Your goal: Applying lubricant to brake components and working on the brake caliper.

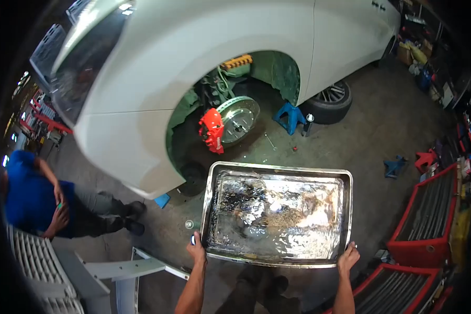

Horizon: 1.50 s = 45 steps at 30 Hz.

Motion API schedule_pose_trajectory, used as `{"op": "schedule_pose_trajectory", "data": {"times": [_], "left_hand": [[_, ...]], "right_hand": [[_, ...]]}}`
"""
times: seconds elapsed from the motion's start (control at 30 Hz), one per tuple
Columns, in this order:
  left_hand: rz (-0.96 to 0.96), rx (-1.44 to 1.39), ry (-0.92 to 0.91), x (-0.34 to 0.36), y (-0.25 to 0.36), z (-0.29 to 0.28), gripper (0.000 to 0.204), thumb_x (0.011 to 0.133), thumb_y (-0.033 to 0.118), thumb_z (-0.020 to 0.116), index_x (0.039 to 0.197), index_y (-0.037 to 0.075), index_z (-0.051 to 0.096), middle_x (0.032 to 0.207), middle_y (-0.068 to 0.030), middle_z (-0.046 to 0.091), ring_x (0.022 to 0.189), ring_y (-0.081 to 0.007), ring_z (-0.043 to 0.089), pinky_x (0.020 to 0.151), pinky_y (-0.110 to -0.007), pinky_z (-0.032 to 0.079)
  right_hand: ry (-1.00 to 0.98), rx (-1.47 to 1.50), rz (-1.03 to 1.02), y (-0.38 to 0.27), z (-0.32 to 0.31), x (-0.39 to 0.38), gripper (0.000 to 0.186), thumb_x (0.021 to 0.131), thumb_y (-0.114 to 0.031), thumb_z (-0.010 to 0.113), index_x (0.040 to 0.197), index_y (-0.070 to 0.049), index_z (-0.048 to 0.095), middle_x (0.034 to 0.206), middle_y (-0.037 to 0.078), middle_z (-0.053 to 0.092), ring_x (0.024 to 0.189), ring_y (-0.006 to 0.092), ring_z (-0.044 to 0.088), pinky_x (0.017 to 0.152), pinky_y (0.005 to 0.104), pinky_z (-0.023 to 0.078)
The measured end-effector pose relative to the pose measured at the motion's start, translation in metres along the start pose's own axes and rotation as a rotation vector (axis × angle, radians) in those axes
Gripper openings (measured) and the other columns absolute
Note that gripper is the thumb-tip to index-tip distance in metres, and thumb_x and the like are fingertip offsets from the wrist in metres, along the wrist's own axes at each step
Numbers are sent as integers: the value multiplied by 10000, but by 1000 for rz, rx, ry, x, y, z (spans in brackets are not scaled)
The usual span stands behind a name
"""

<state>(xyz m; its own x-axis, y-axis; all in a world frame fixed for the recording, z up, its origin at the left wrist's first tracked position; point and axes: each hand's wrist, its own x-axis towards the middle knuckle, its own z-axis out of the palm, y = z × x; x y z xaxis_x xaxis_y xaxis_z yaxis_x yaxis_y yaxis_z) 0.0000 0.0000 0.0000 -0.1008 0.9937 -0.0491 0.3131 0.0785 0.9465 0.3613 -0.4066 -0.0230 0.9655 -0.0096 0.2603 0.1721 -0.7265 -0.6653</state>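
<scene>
Between my hands is a wide metal drip pan [280, 264], its inside shiny and stained with dark and brown grime. My left hand [197, 249] grips its near left corner; a small blue and white item shows by the fingers, too small to name. At the near right corner my right hand [348, 256] is closed round the rim. Beyond the pan stands a silver car [235, 26] with its front wheel off. Its brake disc [239, 123] and red brake caliper [212, 131] are exposed in the wheel arch.
A blue jack stand [289, 118] and a removed wheel [329, 104] sit under the car. Red tool drawers [421, 214] line the right side. A person in blue [29, 193] stands at left, near a pale metal frame [125, 268]. A spray can [190, 224] is beside the pan.
</scene>
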Motion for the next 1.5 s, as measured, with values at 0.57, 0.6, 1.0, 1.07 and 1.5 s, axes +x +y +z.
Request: {"op": "schedule_pose_trajectory", "data": {"times": [0.57,0.6,1.0,1.07,1.5], "left_hand": [[-143,-97,387,146,-244,236,508,919,437,670,683,-2,573,654,5,531,614,-130,442,547,-343,374],[-154,-49,402,155,-248,240,504,912,441,676,692,-3,582,660,0,545,615,-128,447,547,-347,375],[-229,44,590,273,-287,316,736,878,572,651,712,-143,598,641,-141,572,620,-228,472,619,-443,404],[-230,109,625,285,-292,303,755,858,588,664,708,-150,617,619,-177,576,595,-250,469,617,-449,403],[-336,302,657,308,-273,337,791,836,640,647,686,-136,648,593,-168,600,583,-254,491,615,-453,422]], "right_hand": [[-449,-7,-152,-14,473,171,585,1013,-324,421,636,92,589,698,333,580,677,509,563,665,564,396],[-430,-7,-214,-21,492,175,577,1010,-319,422,647,92,601,714,333,590,692,508,569,682,566,405],[-376,-88,-465,-79,669,232,433,969,-295,469,791,37,683,779,294,640,716,486,616,686,562,475],[-400,-68,-446,-103,671,223,395,960,-274,485,801,23,692,780,287,644,717,481,623,686,553,487],[-598,-168,-399,-160,725,260,357,921,-301,539,878,9,710,806,272,666,768,454,654,736,549,512]]}}
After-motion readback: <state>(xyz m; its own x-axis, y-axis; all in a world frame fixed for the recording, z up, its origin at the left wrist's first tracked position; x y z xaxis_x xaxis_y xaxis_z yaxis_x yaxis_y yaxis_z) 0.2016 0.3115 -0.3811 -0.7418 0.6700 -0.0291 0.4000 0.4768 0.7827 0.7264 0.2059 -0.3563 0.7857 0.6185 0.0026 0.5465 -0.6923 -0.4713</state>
